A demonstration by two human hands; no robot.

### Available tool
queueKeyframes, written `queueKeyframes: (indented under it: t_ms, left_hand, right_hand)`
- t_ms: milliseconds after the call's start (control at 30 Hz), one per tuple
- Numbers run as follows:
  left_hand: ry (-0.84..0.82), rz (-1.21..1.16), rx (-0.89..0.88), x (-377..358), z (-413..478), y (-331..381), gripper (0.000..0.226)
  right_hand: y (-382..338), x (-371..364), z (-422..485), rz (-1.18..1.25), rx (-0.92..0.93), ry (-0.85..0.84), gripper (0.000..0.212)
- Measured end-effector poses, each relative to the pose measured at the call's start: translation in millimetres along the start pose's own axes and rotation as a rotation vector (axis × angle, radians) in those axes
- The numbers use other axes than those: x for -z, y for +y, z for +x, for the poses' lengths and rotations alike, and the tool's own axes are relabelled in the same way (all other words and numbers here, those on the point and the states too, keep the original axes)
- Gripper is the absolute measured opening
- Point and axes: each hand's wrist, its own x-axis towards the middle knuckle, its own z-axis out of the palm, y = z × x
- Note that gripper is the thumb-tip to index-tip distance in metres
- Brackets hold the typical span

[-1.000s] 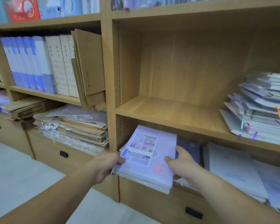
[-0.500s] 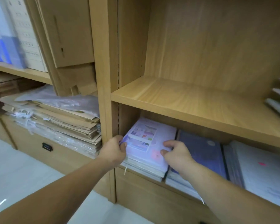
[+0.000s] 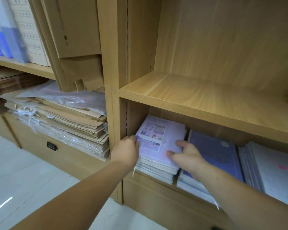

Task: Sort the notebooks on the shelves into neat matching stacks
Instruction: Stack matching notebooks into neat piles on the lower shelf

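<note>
Low in the wooden shelving (image 3: 206, 105), beside the blue notebooks (image 3: 214, 151), the lilac notebook stack (image 3: 161, 141) is clasped at its side edges by the left grip (image 3: 126, 151) and right grip (image 3: 188, 155) — judged heavy, slick-covered, best supported underneath.

The left arm (image 3: 83, 191) and the right arm (image 3: 243, 198) both reach forward, bare. The left hand (image 3: 125, 149) curls its fingers round the left edge of the stack of notebooks (image 3: 156, 161). The right hand (image 3: 189, 155) holds the right edge, thumb lying on top.
</note>
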Motion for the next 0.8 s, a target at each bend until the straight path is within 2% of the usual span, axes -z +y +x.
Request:
queueKeyframes:
  t_ms: [100, 167, 233, 300, 367, 433, 500, 567, 667, 733, 800]
  left_hand:
    - [-0.004, 0.132, -0.027, 9, -8, -16, 0.016]
    - [-0.047, 0.122, -0.006, 17, -12, -35, 0.018]
    - [-0.195, -0.004, 0.098, 27, -16, -47, 0.015]
    - [-0.376, -0.204, 0.245, 30, -17, -49, 0.031]
    - [-0.441, -0.275, 0.276, 30, -13, -47, 0.043]
    - [-0.413, -0.204, 0.199, 32, -9, -47, 0.033]
    - [-0.397, -0.148, 0.137, 30, -8, -50, 0.029]
    - [-0.405, -0.195, 0.136, 25, -9, -54, 0.045]
    - [-0.388, -0.209, 0.157, 13, -9, -57, 0.065]
    - [-0.338, -0.180, 0.137, 8, -7, -60, 0.060]
    - [-0.323, -0.155, 0.108, 7, -6, -61, 0.038]
  right_hand:
    - [-9, 10, -8, -0.253, -0.001, 0.046, 0.068]
    - [-7, 23, -12, -0.310, 0.009, -0.012, 0.057]
    - [-6, 26, -21, -0.267, -0.036, -0.139, 0.052]
    - [-6, 22, -28, -0.333, -0.089, -0.212, 0.057]
    - [-6, 15, -30, -0.345, -0.119, -0.215, 0.065]
    - [-7, 10, -30, -0.285, -0.147, -0.201, 0.064]
    - [-4, 7, -30, -0.271, -0.143, -0.198, 0.052]
    - [0, 3, -31, -0.250, -0.122, -0.159, 0.043]
    - [7, -1, -28, -0.188, -0.089, -0.089, 0.044]
    - [9, -3, -28, -0.159, -0.060, -0.091, 0.044]
    - [11, -5, -27, -0.151, -0.033, -0.105, 0.041]
